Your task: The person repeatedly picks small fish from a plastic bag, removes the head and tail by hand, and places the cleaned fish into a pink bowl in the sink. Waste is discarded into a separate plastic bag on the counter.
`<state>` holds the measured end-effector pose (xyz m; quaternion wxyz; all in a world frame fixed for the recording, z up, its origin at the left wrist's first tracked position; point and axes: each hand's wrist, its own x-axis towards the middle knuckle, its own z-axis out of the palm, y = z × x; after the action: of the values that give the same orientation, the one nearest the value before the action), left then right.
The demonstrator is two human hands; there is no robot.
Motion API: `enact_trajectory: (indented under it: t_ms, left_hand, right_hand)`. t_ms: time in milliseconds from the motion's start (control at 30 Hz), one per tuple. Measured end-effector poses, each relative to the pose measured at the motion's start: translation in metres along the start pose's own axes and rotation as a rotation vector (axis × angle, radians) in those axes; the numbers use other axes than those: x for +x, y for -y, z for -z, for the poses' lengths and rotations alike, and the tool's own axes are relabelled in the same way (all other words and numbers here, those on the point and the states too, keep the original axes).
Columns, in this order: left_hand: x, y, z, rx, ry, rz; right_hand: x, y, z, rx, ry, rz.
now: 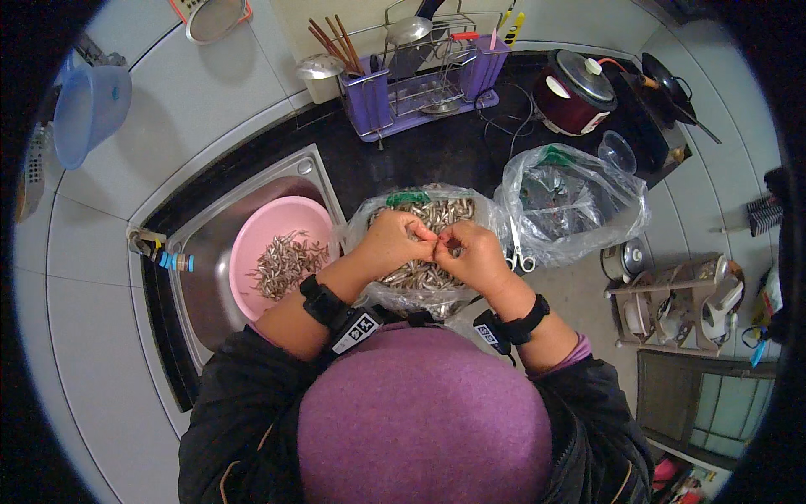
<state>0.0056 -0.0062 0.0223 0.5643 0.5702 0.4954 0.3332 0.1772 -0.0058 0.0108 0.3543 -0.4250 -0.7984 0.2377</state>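
Note:
My left hand (398, 240) and my right hand (471, 252) meet at their fingertips, pinching what looks like one small fish, mostly hidden by the fingers. Right beneath them, a clear plastic bag (360, 217) lies spread open, full of small silvery fish (434, 211). White-handled scissors (517, 249) rest at the bag's right side, by my right hand. To the left, a pink plastic basin (244, 252) holds a heap of small fish (286, 264). Further right stands another open clear plastic bag (570, 195) with some dark and reddish bits inside.
The basin sits in a stainless steel sink (214, 296). Along the back of the black counter (371, 167) stand a purple utensil rack (428, 113) and a dark red rice cooker (574, 94). A clear plastic cup (617, 151) is behind the right bag. A wire (513, 126) loops across the counter.

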Motion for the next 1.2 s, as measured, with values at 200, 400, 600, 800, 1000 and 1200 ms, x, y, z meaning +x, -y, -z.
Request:
enact_trajectory:
  t_ms: [200,400,600,800,1000,1200]
  left_hand:
    - [0.002,0.004,0.000,0.000,-0.002,-0.003]
    - [0.001,0.007,-0.003,-0.196,0.014,0.039]
    - [0.002,0.009,-0.003,-0.428,0.061,0.138]
    - [0.004,0.012,0.000,-0.585,0.062,0.177]
    - [0.002,0.008,0.002,-0.564,0.036,0.125]
    - [0.001,0.007,0.003,-0.462,0.051,0.101]
  right_hand:
    - [0.000,0.000,-0.005,-0.122,-0.007,0.080]
    - [-0.002,-0.003,-0.007,0.015,0.017,0.049]
    - [-0.005,-0.015,-0.013,0.375,0.024,0.001]
    - [-0.010,-0.013,-0.012,0.736,0.074,-0.251]
    - [-0.007,-0.009,-0.001,0.676,0.087,-0.380]
    - [-0.005,-0.014,0.001,0.740,0.081,-0.444]
